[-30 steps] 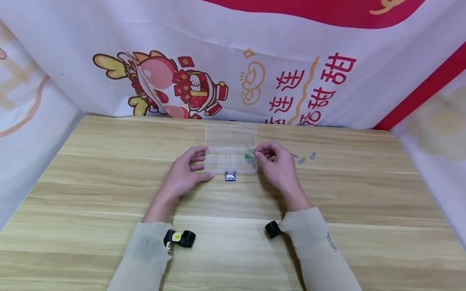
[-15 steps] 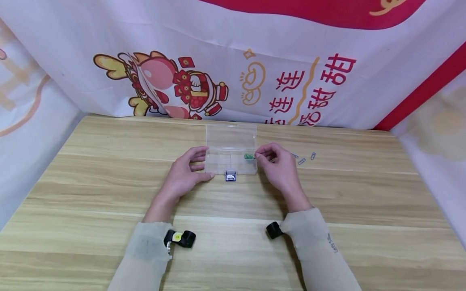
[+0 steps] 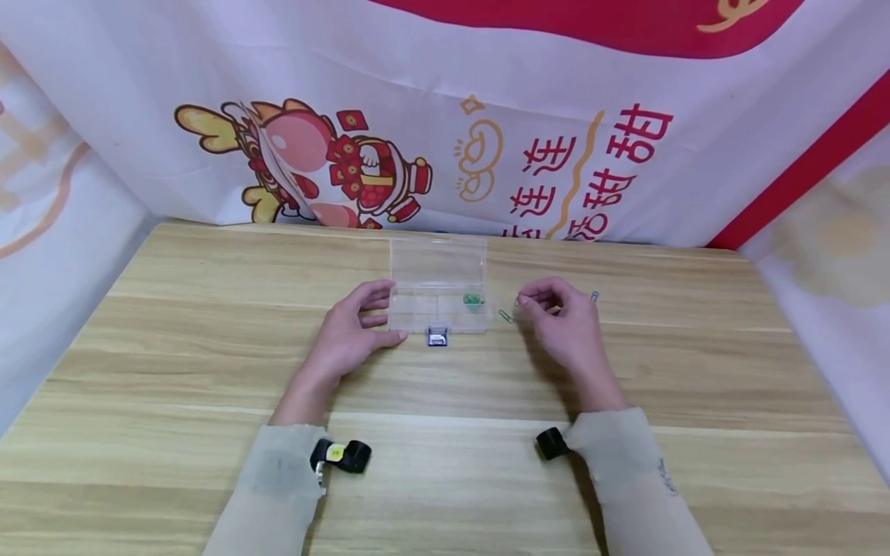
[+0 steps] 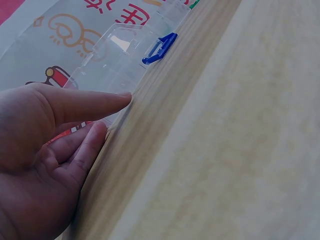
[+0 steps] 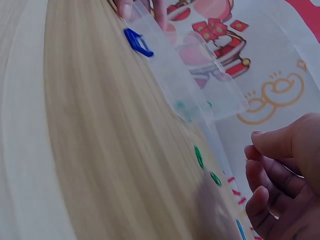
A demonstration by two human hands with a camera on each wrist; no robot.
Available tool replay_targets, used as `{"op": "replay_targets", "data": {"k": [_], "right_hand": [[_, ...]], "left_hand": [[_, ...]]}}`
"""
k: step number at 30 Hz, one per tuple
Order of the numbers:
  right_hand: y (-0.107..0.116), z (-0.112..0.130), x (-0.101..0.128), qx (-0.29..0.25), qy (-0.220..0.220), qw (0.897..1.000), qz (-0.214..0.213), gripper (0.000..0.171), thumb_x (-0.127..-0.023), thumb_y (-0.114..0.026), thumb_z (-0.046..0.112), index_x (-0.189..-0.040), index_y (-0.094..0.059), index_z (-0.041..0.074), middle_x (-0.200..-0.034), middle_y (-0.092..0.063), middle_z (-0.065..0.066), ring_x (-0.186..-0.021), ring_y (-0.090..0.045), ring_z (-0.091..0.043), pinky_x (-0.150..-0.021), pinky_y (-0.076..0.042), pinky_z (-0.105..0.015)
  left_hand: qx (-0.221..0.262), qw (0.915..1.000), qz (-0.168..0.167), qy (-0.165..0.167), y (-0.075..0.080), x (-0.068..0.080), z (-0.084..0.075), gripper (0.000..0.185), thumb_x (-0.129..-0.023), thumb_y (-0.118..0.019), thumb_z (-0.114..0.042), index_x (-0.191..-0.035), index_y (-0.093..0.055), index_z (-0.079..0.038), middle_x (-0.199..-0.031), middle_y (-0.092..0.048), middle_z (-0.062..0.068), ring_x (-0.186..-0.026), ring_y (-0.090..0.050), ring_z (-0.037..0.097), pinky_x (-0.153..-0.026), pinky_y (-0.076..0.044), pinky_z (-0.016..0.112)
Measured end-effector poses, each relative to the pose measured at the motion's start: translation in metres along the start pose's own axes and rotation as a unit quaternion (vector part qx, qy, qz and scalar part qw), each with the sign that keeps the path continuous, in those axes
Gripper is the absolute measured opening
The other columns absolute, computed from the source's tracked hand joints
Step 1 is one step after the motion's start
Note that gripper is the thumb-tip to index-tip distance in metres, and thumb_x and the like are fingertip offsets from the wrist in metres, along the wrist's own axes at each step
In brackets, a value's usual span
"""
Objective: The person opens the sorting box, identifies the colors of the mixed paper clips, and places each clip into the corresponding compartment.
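The clear plastic compartment box (image 3: 438,297) sits open at the middle of the wooden table (image 3: 208,371), its lid lying flat behind the tray and a blue latch (image 3: 438,337) hanging off the near edge. The head view shows a small heap of green paper clips (image 3: 473,300) in the tray's right-hand compartment. The left hand (image 3: 351,332) holds the box at its left end, thumb along the near front edge and fingers curved against the side wall; the left wrist view shows this close up, with the thumb (image 4: 95,104) stretched along the tray's lower edge and a fingertip tucked under it, and the latch further along. The right hand (image 3: 566,324) hovers just right of the box with its fingers curled in and thumb and forefinger drawn together. From the head view it seems to pinch something tiny, but the right wrist view shows the fingertips (image 5: 267,145) close together with nothing plainly between them, so I cannot tell whether it holds a clip. That wrist view does show two green clips (image 5: 199,156) lying loose on the table between box and hand; the head view shows only one (image 3: 505,315) there, plus a bluish clip (image 3: 594,296) beyond the knuckles
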State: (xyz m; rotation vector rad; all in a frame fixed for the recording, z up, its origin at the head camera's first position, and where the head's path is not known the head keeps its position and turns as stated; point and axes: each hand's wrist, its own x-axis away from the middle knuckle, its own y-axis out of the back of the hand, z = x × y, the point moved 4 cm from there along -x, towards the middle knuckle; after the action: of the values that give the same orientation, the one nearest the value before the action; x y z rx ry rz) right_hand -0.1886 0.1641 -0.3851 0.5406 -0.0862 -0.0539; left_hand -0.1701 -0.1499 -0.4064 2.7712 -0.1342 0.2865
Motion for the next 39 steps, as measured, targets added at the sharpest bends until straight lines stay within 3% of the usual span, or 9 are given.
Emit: {"op": "replay_targets", "data": {"k": [9,18,21,29,39], "right_hand": [[0.027,-0.018,0.008,-0.004,-0.002,1.000,-0.008,0.018,-0.108,-0.067,0.028,-0.119,-0.072,0.014,-0.111,-0.069,-0.006,-0.098,-0.060,-0.022,-0.066,-0.057,-0.024],[0.044,-0.027,0.010,0.003,-0.024,0.999,-0.025,0.020,-0.108,-0.066,0.027,-0.121,-0.071,0.012,-0.111,-0.068,-0.007,-0.098,-0.058,-0.020,-0.062,-0.056,-0.022],[0.044,-0.027,0.009,0.013,-0.029,0.999,-0.027,0.020,-0.108,-0.067,0.025,-0.121,-0.071,0.011,-0.112,-0.068,-0.009,-0.099,-0.058,-0.021,-0.067,-0.056,-0.022],[0.027,-0.023,0.006,0.042,-0.024,0.999,-0.007,0.020,-0.106,-0.070,0.023,-0.122,-0.072,0.011,-0.120,-0.071,-0.011,-0.108,-0.061,-0.026,-0.095,-0.053,-0.034],[0.009,-0.019,0.002,0.036,-0.006,0.999,0.012,0.017,-0.104,-0.072,0.020,-0.118,-0.074,0.010,-0.116,-0.073,-0.012,-0.105,-0.064,-0.026,-0.095,-0.054,-0.035]], "left_hand": [[-0.002,1.0000,0.000,0.003,0.000,-0.001,0.001,0.080,-0.090,-0.084,-0.002,-0.160,-0.050,-0.021,-0.156,-0.058,0.013,-0.138,-0.063,0.035,-0.119,-0.054,0.048],[-0.003,1.0000,-0.001,-0.003,0.000,-0.001,0.001,0.080,-0.090,-0.084,-0.002,-0.160,-0.050,-0.019,-0.156,-0.058,0.015,-0.137,-0.063,0.036,-0.119,-0.054,0.048],[-0.005,1.0000,0.000,-0.006,0.000,-0.001,0.001,0.079,-0.091,-0.084,-0.002,-0.160,-0.050,-0.018,-0.156,-0.058,0.015,-0.137,-0.063,0.036,-0.118,-0.055,0.048],[-0.007,1.0000,0.001,-0.003,0.000,0.000,0.001,0.079,-0.091,-0.084,-0.004,-0.160,-0.050,-0.020,-0.156,-0.057,0.014,-0.138,-0.062,0.035,-0.119,-0.054,0.048],[-0.001,1.0000,0.004,0.002,0.000,-0.001,0.002,0.081,-0.091,-0.085,-0.004,-0.161,-0.049,-0.020,-0.157,-0.056,0.014,-0.139,-0.062,0.035,-0.119,-0.054,0.048]]}}
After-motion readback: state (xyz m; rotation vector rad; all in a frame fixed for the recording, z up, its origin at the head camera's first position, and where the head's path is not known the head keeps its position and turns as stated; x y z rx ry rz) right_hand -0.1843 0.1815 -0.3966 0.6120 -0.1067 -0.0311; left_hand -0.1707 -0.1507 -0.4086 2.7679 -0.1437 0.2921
